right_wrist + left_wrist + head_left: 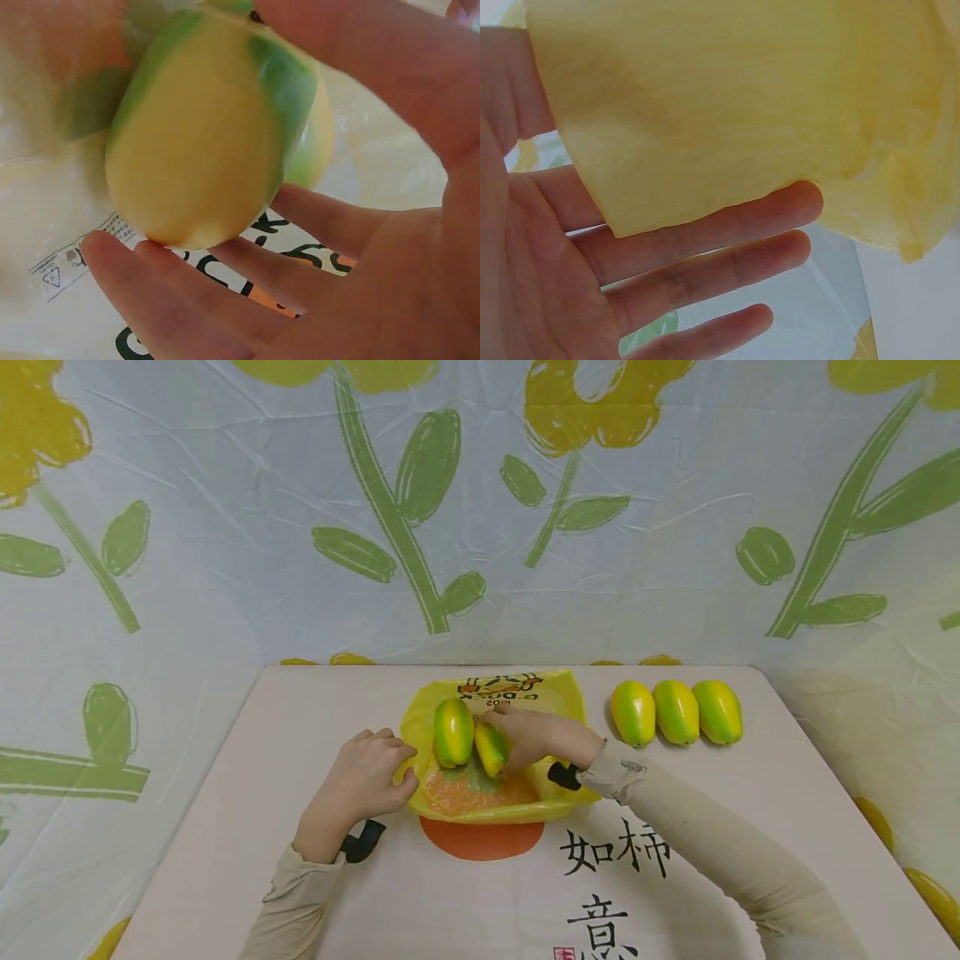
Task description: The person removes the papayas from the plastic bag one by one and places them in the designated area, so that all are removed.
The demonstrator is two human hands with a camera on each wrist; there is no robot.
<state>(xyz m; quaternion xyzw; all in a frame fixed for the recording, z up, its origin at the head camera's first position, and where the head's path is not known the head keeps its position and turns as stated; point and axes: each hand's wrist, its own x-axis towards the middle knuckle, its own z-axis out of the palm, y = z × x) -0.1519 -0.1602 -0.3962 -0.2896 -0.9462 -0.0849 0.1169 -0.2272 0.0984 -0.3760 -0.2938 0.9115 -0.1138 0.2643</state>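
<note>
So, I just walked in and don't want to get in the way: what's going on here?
A person's right hand holds one yellow-green fruit at a yellow plastic bag, with a second fruit right beside it; both are within the bag's edges. The left hand is at the bag's left edge, its fingers fairly straight. Three more fruits stand in a row on the table, right of the bag.

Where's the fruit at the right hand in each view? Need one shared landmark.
Head: the fruit is below centre, between the right hand and another fruit.
Left wrist: not visible.
Right wrist: large, slightly left of and above centre.
Shared landmark: the yellow bag, also in left wrist and right wrist.
</note>
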